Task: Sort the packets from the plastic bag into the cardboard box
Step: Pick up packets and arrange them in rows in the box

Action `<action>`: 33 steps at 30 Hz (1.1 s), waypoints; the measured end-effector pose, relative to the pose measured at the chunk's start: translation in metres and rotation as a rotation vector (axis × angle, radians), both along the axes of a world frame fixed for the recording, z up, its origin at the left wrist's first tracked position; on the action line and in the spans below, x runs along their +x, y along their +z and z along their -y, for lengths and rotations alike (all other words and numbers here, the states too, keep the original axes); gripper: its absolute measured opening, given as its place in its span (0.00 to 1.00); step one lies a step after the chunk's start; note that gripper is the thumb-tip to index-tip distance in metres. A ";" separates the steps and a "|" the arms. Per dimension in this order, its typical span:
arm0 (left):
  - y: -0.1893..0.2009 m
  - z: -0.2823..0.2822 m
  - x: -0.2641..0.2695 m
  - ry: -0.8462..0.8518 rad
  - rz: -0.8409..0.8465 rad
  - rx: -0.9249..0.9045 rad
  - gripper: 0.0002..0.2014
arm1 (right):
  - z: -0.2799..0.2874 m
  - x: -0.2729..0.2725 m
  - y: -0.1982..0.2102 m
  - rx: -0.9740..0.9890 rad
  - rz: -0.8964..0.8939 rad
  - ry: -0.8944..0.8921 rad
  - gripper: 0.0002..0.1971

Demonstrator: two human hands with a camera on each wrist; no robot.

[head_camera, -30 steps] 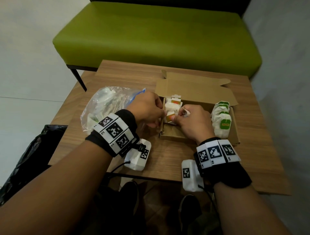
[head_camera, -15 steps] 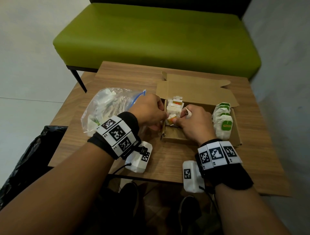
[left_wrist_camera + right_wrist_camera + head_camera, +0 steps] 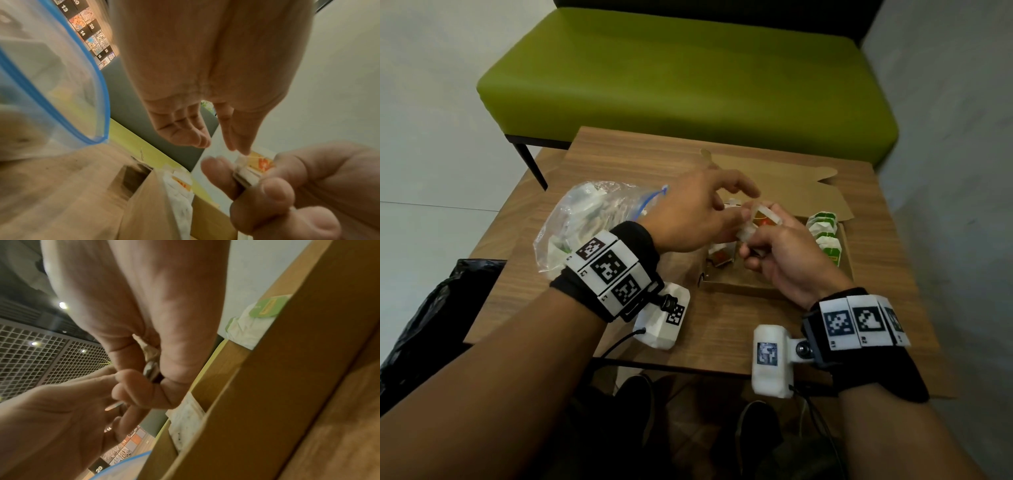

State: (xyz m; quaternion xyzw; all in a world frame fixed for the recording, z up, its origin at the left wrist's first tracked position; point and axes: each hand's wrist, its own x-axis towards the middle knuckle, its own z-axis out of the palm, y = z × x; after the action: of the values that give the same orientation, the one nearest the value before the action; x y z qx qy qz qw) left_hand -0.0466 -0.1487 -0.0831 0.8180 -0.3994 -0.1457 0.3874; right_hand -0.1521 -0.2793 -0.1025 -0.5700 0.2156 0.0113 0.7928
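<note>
both hands raised out of cardboard box since earlier frame. right hand pinches orange-label packets above box; left hand fingers loose, touching them. label text unreadable.

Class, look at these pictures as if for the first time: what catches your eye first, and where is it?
First, the two hands meeting mid-table above the cardboard box: the right hand pinches an orange-labelled packet while the left hand reaches its fingers toward it. Next, the bright green bench behind the table. Then the plastic bag of packets to the left of the box, and the green-labelled packets lined up at the box's right side.
</note>
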 end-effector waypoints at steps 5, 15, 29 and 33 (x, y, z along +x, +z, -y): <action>-0.001 0.005 -0.001 0.040 -0.109 -0.119 0.05 | 0.003 -0.003 -0.002 -0.009 0.032 0.042 0.20; -0.006 0.002 0.003 0.152 -0.299 -0.140 0.06 | 0.008 -0.003 -0.015 -0.336 0.024 -0.103 0.07; -0.008 -0.003 0.005 0.182 -0.222 0.003 0.06 | 0.009 -0.010 -0.020 -0.532 -0.051 -0.018 0.04; -0.008 -0.002 0.002 0.060 -0.276 0.017 0.11 | 0.007 -0.009 -0.016 -0.429 0.015 -0.084 0.05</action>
State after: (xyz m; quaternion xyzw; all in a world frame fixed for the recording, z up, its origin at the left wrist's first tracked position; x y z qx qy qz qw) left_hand -0.0449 -0.1468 -0.0914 0.8050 -0.3165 -0.2485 0.4360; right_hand -0.1611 -0.2863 -0.1188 -0.7162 0.2308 -0.0720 0.6547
